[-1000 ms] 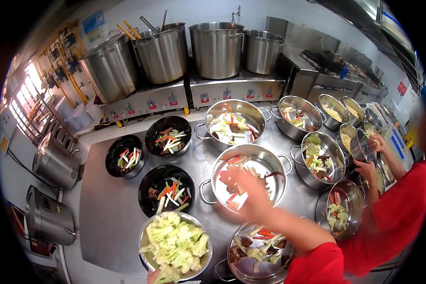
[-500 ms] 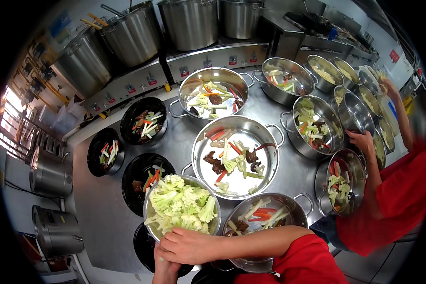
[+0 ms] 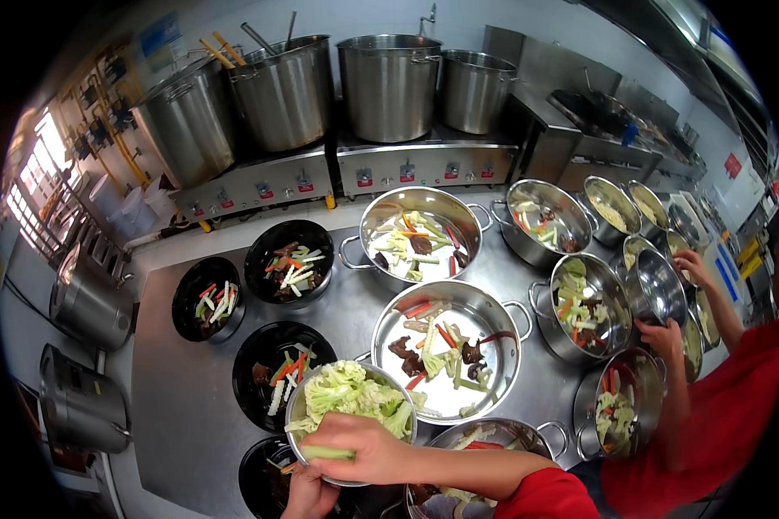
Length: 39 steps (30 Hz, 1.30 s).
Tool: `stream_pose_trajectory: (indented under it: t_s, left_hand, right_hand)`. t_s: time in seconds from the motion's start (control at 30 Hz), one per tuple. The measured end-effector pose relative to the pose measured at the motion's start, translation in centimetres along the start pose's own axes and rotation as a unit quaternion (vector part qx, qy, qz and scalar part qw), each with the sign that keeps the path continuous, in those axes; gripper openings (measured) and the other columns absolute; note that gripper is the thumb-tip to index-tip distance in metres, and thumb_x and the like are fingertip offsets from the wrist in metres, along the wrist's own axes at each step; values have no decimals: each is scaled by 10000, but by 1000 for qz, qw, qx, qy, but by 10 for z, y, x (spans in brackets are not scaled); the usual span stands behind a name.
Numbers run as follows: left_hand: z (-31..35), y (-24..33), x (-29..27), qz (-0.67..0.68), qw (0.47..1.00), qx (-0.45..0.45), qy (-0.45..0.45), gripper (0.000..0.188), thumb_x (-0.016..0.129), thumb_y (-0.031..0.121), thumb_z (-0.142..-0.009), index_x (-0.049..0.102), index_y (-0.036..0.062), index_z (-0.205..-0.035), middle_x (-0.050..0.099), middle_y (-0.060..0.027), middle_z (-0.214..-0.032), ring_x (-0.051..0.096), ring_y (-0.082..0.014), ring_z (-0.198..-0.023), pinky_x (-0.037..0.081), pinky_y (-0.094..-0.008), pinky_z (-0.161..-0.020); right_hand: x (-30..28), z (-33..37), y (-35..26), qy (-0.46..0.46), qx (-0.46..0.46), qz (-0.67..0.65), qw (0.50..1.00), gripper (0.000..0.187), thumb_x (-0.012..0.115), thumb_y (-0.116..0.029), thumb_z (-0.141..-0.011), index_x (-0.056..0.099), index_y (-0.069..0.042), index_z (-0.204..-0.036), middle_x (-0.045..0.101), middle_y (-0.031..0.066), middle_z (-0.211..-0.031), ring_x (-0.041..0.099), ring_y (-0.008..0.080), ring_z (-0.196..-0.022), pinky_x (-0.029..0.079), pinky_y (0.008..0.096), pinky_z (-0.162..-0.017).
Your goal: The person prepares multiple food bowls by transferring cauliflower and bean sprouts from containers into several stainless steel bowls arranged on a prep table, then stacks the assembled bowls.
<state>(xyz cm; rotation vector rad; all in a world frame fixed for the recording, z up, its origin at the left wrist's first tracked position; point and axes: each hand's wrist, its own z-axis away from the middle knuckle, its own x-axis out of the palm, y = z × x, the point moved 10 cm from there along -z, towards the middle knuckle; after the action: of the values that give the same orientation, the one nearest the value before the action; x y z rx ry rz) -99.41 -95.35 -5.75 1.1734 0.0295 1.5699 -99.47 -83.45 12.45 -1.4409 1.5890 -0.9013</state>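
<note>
A steel bowl (image 3: 409,410) heaped with cauliflower florets (image 3: 351,391) is held up over the near side of the table. My left hand (image 3: 310,496) is closed at its near rim, partly hidden by the right. Across that rim lies my right hand (image 3: 368,448), fingers closed around a pale green cauliflower piece (image 3: 329,452). Just beyond the bowl stands a wide steel pot (image 3: 446,406) with scattered vegetable strips and dark fungus. Left of the bowl is a black bowl (image 3: 249,381) of mixed vegetables; another black bowl (image 3: 255,484) is partly covered by my hands.
Several steel pots (image 3: 541,249) with vegetables crowd the right side, beside a co-worker's red sleeve (image 3: 701,415) and hands holding a steel bowl (image 3: 658,285). Two black bowls (image 3: 290,298) stand farther left. Tall stockpots (image 3: 388,95) line the stove behind the steel table (image 3: 177,406).
The view has tilted up, so things sit lower in the picture. My right hand has shifted off my left hand, and the cauliflower piece now shows in its fingers.
</note>
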Motion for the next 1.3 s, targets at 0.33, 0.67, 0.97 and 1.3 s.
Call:
stream_pose_trajectory:
  t_s: [0.33, 0.67, 0.97, 1.3]
  left_hand:
    - [34, 29, -51, 94, 992, 31, 75, 681, 465, -128, -646, 372, 20, -1305, 474, -147, -1271, 461, -323, -1171, 370, -444, -1000]
    - [128, 89, -134, 70, 967, 170, 178, 679, 491, -124, -626, 403, 22, -1283, 502, -145, -1245, 492, -310, -1140, 410, -411, -967]
    - [156, 71, -176, 110, 976, 109, 155, 639, 492, -141, -637, 452, 39, -1248, 541, -127, -1190, 533, -288, -1087, 447, -409, -920]
    - [165, 94, -246, 54, 995, -5, 79, 696, 442, -158, -655, 366, 57, -1313, 496, -122, -1222, 516, -270, -1103, 453, -382, -907]
  right_hand:
    - [-57, -76, 9, 131, 110, -374, 911, 240, 623, -130, -809, 593, -10, -1015, 582, 38, -795, 552, 111, -654, 461, 238, -583]
    - [4, -72, 92, 87, 52, 234, 967, 376, 636, -108, -754, 556, -27, -1111, 550, 163, -1086, 546, 316, -977, 437, 367, -851]
    - [218, -2, 4, -226, -89, 354, 903, 533, 679, -293, -729, 525, -139, -1215, 427, 176, -1273, 492, 344, -1029, 445, 444, -849]
    - [296, 14, 37, -141, 11, 422, 896, 449, 671, -148, -679, 604, -188, -1121, 504, 169, -1141, 546, 304, -871, 485, 366, -711]
